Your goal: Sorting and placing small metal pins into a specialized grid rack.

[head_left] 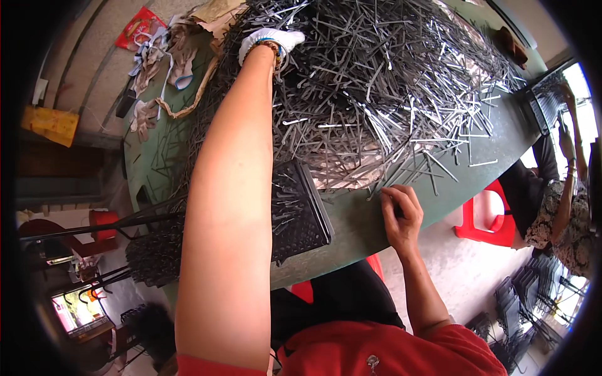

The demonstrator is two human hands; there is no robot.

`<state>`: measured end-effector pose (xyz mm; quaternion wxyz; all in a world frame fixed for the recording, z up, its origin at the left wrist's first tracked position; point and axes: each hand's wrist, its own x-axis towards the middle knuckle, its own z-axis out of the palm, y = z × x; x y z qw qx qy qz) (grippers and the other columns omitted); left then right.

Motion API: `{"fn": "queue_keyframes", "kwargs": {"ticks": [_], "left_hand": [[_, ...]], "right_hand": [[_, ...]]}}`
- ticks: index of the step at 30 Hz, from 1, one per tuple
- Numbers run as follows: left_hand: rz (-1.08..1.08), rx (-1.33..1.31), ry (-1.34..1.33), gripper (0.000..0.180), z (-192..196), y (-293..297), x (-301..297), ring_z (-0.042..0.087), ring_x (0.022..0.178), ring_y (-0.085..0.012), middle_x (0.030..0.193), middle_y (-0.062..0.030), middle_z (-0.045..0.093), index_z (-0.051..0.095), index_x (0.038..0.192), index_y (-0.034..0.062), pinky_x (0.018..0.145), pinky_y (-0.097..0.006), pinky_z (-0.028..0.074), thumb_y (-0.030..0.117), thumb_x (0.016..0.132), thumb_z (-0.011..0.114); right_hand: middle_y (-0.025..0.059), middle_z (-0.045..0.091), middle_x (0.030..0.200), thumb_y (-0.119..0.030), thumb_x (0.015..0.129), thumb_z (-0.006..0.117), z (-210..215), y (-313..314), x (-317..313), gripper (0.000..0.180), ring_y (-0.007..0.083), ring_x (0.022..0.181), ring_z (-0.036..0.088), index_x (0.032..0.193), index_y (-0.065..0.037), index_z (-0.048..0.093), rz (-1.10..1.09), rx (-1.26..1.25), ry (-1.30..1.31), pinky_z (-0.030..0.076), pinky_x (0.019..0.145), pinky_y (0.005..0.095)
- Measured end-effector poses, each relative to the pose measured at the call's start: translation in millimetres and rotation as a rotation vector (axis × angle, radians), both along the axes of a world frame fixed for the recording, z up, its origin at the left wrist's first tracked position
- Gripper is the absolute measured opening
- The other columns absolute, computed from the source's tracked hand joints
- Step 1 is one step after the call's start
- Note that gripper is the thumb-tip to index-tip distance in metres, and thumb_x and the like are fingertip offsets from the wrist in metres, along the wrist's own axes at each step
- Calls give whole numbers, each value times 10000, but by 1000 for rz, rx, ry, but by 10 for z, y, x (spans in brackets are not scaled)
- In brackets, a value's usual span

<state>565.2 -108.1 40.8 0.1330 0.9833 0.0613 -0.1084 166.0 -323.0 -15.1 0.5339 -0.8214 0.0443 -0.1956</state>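
My left arm stretches far over the table, and my left hand [271, 42], in a white glove with beaded bracelets at the wrist, reaches the far left of a big heap of thin dark metal rods [376, 69]. Its fingers are hidden or too blurred to read. At the table's near edge rests my bare right hand [404, 216], its fingers curled in; what they hold, if anything, cannot be made out. Loose rods lie just beyond its fingertips. Between my arms, partly behind my left forearm, a black plastic tray [307, 219] holds several small dark rods.
Used work gloves [182, 56] and a red packet [140, 28] lie at the far left of the green table [357, 222]. A bundle of dark rods [153, 257] is left of my forearm. At right, another person [558, 213] works by a dark basket [542, 106]; a red stool [486, 216] stands nearby.
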Motion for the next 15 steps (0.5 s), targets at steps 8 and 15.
{"fn": "queue_keyframes", "kwargs": {"ticks": [8,15], "left_hand": [[-134,134,-88,809,368,-202,-477,518,1226,-319,1319,-189,540,614,1220,95,999,-371,413,721,711,559],[-60,104,-131,736,529,46,-846,633,1031,-346,1084,-242,651,676,1057,9,860,-405,484,644,690,610]], "right_hand": [[74,598,860,39,837,627,-34,-18,-15,118,123,648,523,951,16,650,-26,10,-33,421,591,235],[71,597,834,30,844,629,-41,-24,-24,96,112,628,515,938,22,649,-34,24,-41,413,577,228]]}}
